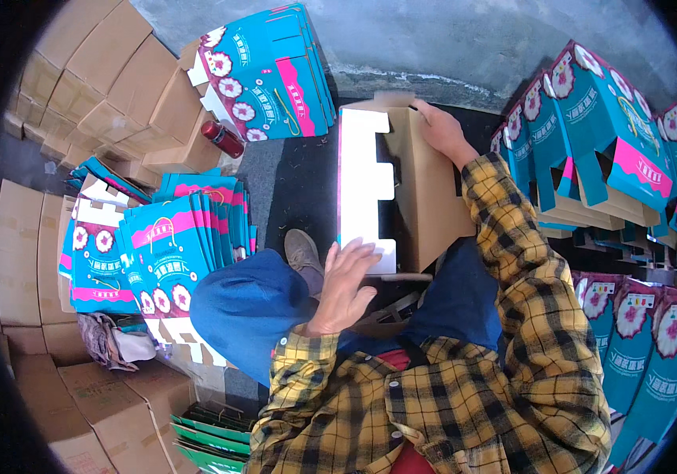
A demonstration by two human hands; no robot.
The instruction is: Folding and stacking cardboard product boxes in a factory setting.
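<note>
Sitting low among stacked stock, the person works one carton blank (421, 189) across the lap: brown cardboard inside, white notched flap (362, 186) on its left edge, standing partly folded between the knees. Nothing is inside it.

Plain brown boxes (94, 71) piled far left, all closed; contents hidden. More brown boxes (78, 403) near left, also closed. Teal-and-pink printed flat cartons fan out in a pile (173, 245) at left, another stack (275, 75) leans far centre, and a row of folded ones (599, 134) stands at right. Green flat cartons (212, 438) lie near, bottom left. Small red bottle (224, 139) lies beside the far stack.

Right hand (441, 130) reaches far, palm down, fingers curled over the blank's far top edge, gripping it. Left hand (346, 280) lies flat, fingers spread and together-ish, pressing the near end of the white flap; not closed around anything. Both sleeves yellow plaid.
</note>
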